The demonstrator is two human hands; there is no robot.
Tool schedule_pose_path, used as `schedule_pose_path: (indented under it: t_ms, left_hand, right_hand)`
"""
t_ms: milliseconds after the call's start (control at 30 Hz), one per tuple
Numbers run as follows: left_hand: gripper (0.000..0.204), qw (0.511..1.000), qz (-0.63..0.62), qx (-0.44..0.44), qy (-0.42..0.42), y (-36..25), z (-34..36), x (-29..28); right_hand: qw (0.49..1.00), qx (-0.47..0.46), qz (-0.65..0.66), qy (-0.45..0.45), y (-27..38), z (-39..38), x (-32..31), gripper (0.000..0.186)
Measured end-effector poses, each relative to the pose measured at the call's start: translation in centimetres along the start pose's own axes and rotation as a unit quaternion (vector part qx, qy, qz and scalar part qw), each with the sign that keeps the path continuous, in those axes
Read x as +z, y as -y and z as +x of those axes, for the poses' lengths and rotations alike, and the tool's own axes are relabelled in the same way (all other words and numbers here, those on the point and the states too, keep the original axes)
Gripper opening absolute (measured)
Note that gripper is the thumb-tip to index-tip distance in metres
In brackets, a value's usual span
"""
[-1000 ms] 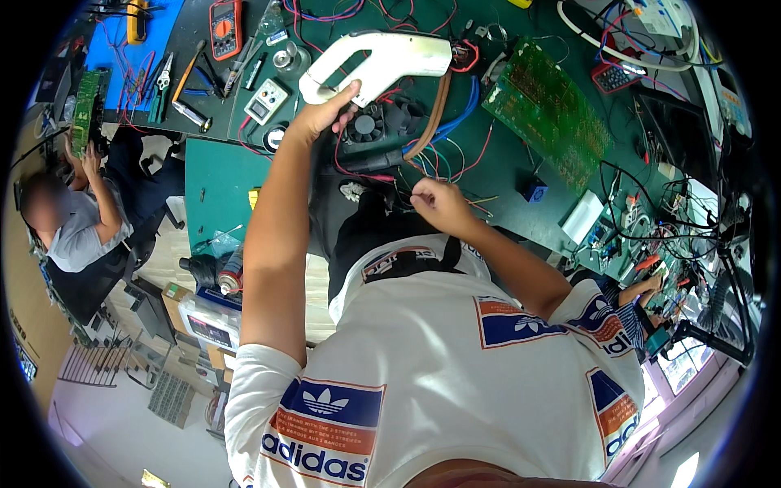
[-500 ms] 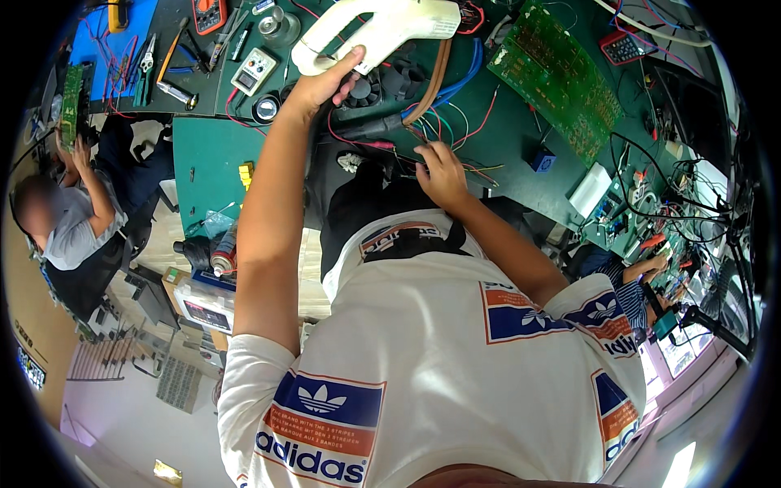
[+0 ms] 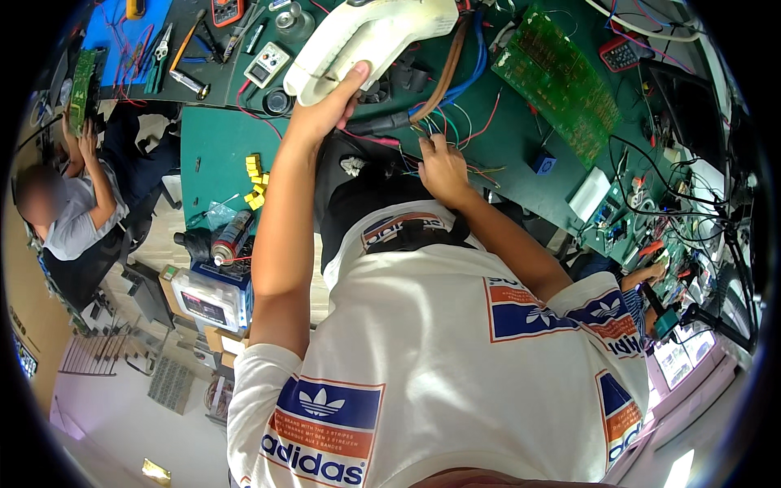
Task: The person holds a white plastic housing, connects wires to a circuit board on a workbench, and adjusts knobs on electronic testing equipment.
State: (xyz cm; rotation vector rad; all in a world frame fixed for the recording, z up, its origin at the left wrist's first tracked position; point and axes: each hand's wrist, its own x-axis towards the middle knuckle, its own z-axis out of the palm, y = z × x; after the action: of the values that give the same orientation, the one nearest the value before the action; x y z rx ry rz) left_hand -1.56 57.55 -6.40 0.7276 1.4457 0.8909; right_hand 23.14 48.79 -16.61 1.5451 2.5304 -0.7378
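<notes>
My left hand (image 3: 329,112) is closed around the grip of a white plastic charging gun (image 3: 382,41), its thumb lying on the handle. Thick brown cables (image 3: 447,81) and blue cables (image 3: 477,61) bend from the gun's front end down to a black cable sheath (image 3: 379,124). Thin coloured wires (image 3: 446,122) fan out of the sheath's end. At these wires is my right hand (image 3: 443,169), its fingers curled and pressed together on them; which wire they hold is hidden. A pink-red clip (image 3: 388,141) lies just left of that hand.
A large green circuit board (image 3: 557,89) lies on the right of the green bench (image 3: 508,195), near a small blue block (image 3: 543,161). Yellow blocks (image 3: 255,175) and a spray can (image 3: 233,237) stand left of my arm. Another person (image 3: 85,207) works at far left.
The charging gun has tilted and come slightly lower and left with my left hand. My right hand has shifted up a little, its fingers now bunched at the thin wires.
</notes>
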Motion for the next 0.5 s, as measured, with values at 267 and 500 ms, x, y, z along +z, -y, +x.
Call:
schedule_pose_path:
  t_ms: [267, 500]
  left_hand:
    - [0.036, 0.995, -0.021, 0.002, -0.102, -2.3, -6.9, -2.1]
    - [0.045, 0.994, -0.021, -0.005, -0.106, -2.3, -11.0, -3.0]
  right_hand:
    - [0.993, 0.038, -0.036, 0.102, 0.8, 1.8, 0.4, 0.045]
    - [0.977, 0.087, -0.011, 0.192, 3.2, 4.3, -0.8, 0.035]
